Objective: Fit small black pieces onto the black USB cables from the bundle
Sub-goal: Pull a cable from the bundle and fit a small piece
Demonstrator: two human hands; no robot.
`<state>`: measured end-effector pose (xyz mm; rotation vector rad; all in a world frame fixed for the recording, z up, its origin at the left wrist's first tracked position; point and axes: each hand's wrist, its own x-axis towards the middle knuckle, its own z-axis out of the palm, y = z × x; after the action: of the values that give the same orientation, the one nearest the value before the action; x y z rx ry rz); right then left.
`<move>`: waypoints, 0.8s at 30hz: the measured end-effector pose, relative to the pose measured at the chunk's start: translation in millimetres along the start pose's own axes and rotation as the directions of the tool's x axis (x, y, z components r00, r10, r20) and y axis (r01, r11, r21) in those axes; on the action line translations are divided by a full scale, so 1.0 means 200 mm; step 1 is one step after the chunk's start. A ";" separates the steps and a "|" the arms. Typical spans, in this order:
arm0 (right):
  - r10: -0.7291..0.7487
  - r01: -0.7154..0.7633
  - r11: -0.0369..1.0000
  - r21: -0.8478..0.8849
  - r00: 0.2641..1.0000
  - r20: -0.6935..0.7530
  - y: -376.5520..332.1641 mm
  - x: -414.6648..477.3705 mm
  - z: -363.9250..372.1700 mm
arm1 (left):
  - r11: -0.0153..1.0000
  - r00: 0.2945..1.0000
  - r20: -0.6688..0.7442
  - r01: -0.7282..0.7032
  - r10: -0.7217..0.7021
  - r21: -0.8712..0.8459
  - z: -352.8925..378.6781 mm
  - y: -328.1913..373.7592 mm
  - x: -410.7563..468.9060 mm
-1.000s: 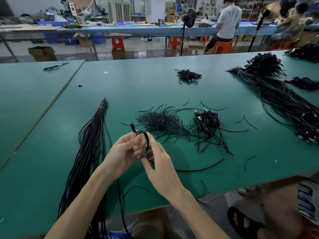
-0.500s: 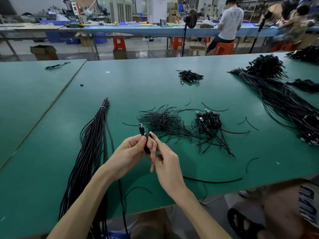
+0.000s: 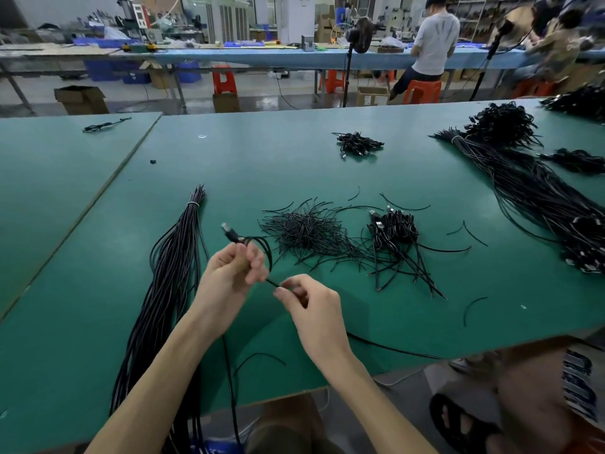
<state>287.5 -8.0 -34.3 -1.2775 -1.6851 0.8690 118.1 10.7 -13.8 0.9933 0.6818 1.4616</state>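
Two hands (image 3: 229,280) (image 3: 316,311); one held cable (image 3: 269,257); two green tables (image 3: 49,191) (image 3: 278,165); two long cable bundles (image 3: 170,273) (image 3: 530,194).

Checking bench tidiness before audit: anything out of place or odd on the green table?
Yes. Thin black strands lie scattered around the loose pile on the table, one curled alone toward the near right. A black cable runs right to the near edge. A small black piece sits alone by the table seam, far left.
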 end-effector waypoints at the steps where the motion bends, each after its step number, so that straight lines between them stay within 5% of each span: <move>1: -0.015 0.015 0.998 -0.065 1.000 0.002 0.00 0.00 0.01 | 0.995 0.997 -0.079 -0.007 0.000 -0.099 -0.01 0.02 0.01; 5: 0.013 -0.013 0.999 -0.050 1.000 -0.002 0.01 0.00 0.01 | 0.917 0.984 -0.179 -0.054 -0.020 -0.396 -0.07 0.09 0.02; 7: 0.057 -0.050 0.994 0.098 0.996 -0.070 0.01 0.02 -0.01 | 0.982 0.988 -0.156 -0.038 0.008 -0.186 -0.06 0.08 0.00; 9: 0.111 -0.075 0.972 0.222 0.982 -0.154 0.01 0.02 -0.03 | 0.959 0.991 -0.106 -0.047 0.080 0.279 -0.02 0.02 -0.02; 12: 0.143 -0.091 0.959 0.270 0.974 -0.178 0.01 0.02 -0.04 | 0.543 0.986 0.141 -0.165 0.086 0.824 0.01 -0.08 -0.03; 14: 0.132 -0.077 0.947 0.311 0.978 -0.161 0.02 0.02 -0.04 | 0.230 0.961 0.267 -0.276 0.069 0.933 0.01 -0.11 -0.03; 16: 0.071 -0.021 0.944 0.330 0.987 -0.141 0.02 0.01 -0.04 | 0.115 0.944 0.300 -0.316 0.139 0.942 0.03 -0.11 -0.03; 19: -0.069 0.094 0.944 0.318 0.994 -0.088 0.01 0.00 -0.01 | 0.246 0.949 0.178 -0.244 0.261 0.938 0.04 -0.11 -0.04; 24: -0.145 0.138 0.952 0.273 0.989 0.006 0.00 0.00 0.02 | 0.769 0.990 -0.047 -0.071 0.131 0.635 0.06 -0.08 -0.02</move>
<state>283.4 -7.8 -36.8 -0.9518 -1.5917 0.9948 136.6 7.8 -22.6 1.5054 1.2573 1.3941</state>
